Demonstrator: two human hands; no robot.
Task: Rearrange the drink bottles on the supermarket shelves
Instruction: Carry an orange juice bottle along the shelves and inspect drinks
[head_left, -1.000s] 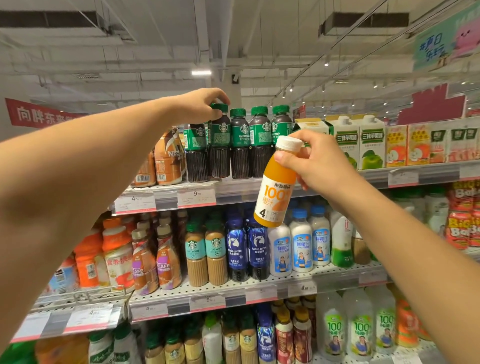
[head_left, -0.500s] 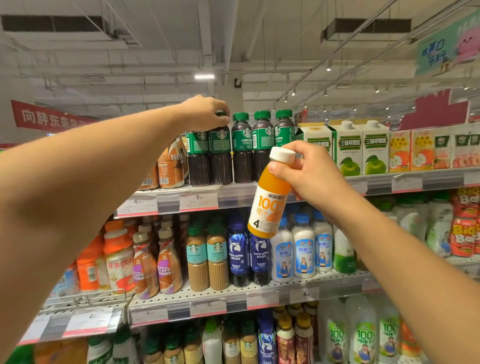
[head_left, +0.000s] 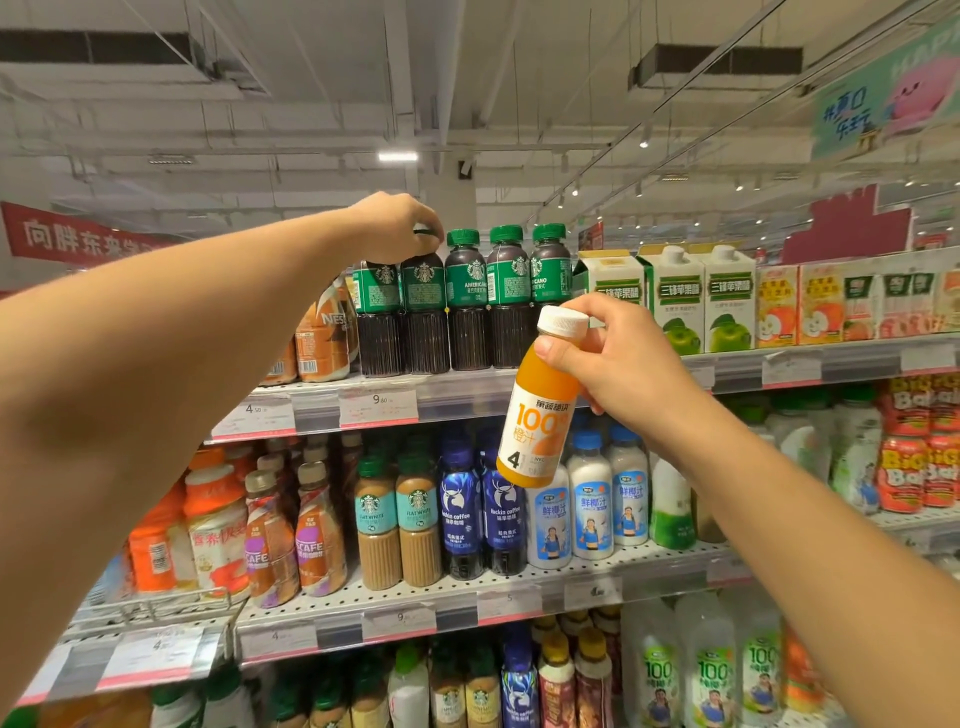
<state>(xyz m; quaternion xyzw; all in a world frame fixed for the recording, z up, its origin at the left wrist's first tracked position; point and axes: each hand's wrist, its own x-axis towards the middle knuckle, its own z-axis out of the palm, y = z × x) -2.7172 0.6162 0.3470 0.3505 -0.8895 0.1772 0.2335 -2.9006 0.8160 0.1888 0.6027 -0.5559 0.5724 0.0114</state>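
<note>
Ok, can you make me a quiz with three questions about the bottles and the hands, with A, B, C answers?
1. Where is the left hand?
A. On a dark bottle's cap, top shelf
B. On the bottom shelf
C. Holding a juice carton

2. What colour is the cap of the orange juice bottle?
A. Green
B. White
C. Blue

3. How is the juice bottle now?
A. Standing on a shelf
B. Lying flat
C. Held tilted in the air by the right hand

Answers: 1 A, its fingers cover the cap of a Starbucks bottle; 2 B, the cap is plainly white; 3 C, the fingers grip its neck, clear of any shelf.
</note>
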